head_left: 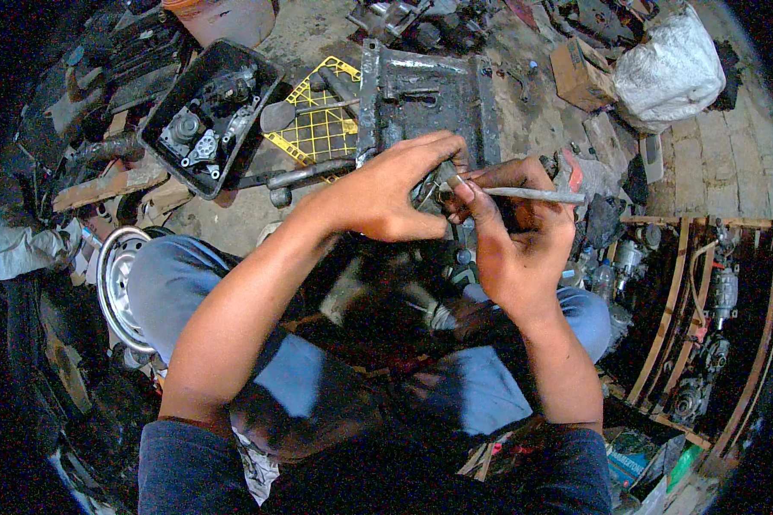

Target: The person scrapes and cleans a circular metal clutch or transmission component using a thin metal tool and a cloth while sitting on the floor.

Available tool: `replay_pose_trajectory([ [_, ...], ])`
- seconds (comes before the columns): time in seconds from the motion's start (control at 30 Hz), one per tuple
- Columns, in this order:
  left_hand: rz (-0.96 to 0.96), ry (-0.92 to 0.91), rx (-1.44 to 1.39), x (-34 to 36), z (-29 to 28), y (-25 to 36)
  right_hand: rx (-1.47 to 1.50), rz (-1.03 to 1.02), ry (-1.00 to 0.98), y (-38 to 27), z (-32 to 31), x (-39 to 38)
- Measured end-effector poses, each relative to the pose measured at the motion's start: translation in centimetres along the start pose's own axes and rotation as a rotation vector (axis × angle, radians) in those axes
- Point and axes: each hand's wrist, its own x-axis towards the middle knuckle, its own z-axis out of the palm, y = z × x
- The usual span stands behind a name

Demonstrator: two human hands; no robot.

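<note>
My left hand is curled round a small dark metal part, partly hidden by the fingers, so its kind cannot be told. Close against it, my right hand pinches a slim grey rod-shaped tool between thumb and fingers. The tool's inner end meets the metal part, while its other end sticks out to the right. Both hands are above my lap, at the near edge of a greasy metal block. A hammer lies left of the block on a yellow plastic grid.
A black bin holding metal machine parts stands at the left. Near my left knee is a steel wheel rim. A cardboard box and a white sack sit far right. Wooden rails with machine parts run along the right.
</note>
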Motion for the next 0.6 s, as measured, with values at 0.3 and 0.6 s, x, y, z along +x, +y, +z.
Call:
replay_pose_trajectory([
  [0.3,0.014,-0.020,0.005,-0.1,0.1,-0.2,0.006,0.101,-0.220,-0.5,-1.4,0.7],
  [0.6,0.004,-0.049,0.022,0.4,0.3,0.2,0.222,0.234,-0.041,-0.4,-0.7,0.4],
])
